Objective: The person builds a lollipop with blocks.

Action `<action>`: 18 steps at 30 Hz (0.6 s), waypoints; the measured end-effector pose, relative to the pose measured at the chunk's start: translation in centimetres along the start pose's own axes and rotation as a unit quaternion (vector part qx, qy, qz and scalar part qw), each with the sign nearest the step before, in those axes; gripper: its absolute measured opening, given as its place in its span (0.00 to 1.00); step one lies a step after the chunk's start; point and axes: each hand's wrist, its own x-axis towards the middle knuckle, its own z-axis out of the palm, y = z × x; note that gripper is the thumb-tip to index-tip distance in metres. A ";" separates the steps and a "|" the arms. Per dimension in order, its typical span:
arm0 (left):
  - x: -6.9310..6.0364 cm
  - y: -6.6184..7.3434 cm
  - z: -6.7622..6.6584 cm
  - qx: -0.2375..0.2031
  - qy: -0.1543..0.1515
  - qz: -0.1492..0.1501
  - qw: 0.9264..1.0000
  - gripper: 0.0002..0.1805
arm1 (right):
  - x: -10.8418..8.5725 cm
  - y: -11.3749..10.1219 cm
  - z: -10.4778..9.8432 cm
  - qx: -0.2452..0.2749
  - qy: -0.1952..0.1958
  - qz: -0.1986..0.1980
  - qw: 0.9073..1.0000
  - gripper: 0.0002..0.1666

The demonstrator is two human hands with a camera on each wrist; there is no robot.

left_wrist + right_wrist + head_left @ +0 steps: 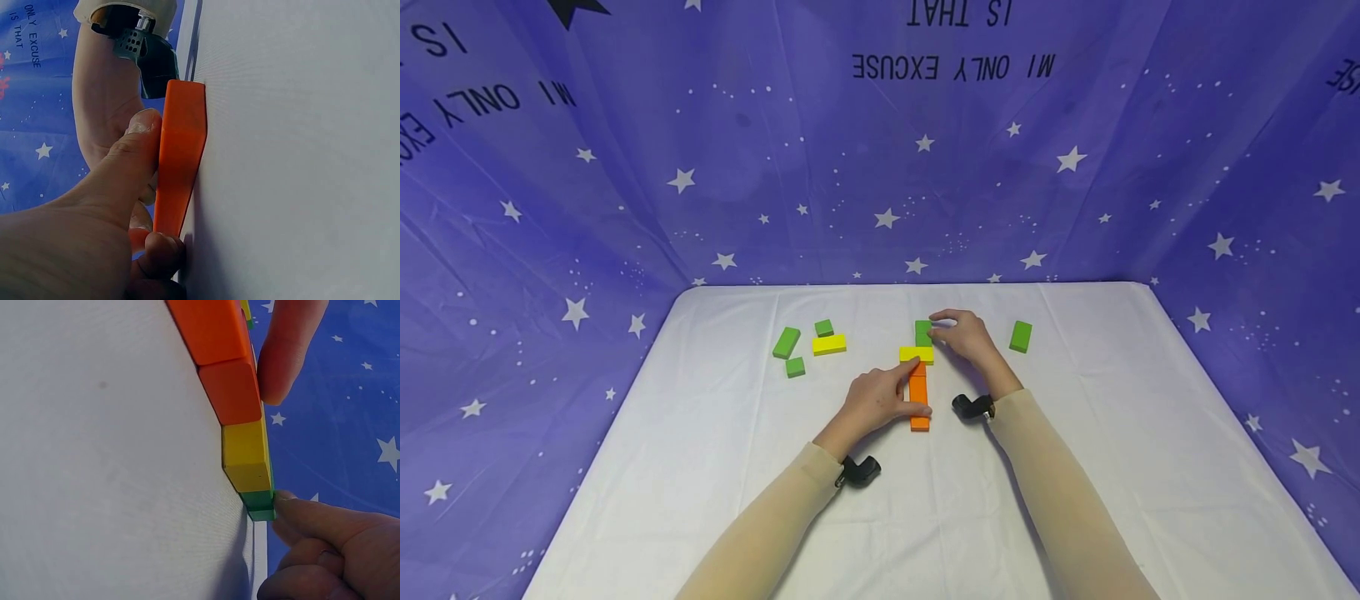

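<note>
Orange block: seeming light, stiff; sides inviting pinching
Left hand: touching it, unclenched
Right hand: touching green block, grasp unclear

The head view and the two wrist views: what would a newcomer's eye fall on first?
Probably the bright row of blocks on the white table: orange blocks nearest the person, a yellow block crosswise, green blocks at the far end. The left hand touches the orange part, the right hand the green end. Behind, a purple star-printed curtain carries black lettering.
</note>
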 end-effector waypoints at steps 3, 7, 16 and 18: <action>0.0 0.0 0.0 -0.003 0.000 0.001 1.000 0.54 | 0.0 0.1 -0.1 0.003 0.004 -0.001 1.000 0.26; 0.1 0.0 0.0 -0.001 -0.001 -0.001 1.000 0.54 | 0.0 0.3 -0.3 0.013 0.014 0.001 1.000 0.26; 0.1 0.0 0.0 0.000 -0.003 -0.002 1.000 0.54 | -0.7 0.3 -1.2 0.021 0.020 -0.007 1.000 0.27; 0.1 -0.1 0.0 0.000 -0.002 -0.002 1.000 0.54 | -0.9 0.4 -1.4 0.019 0.026 -0.017 0.999 0.28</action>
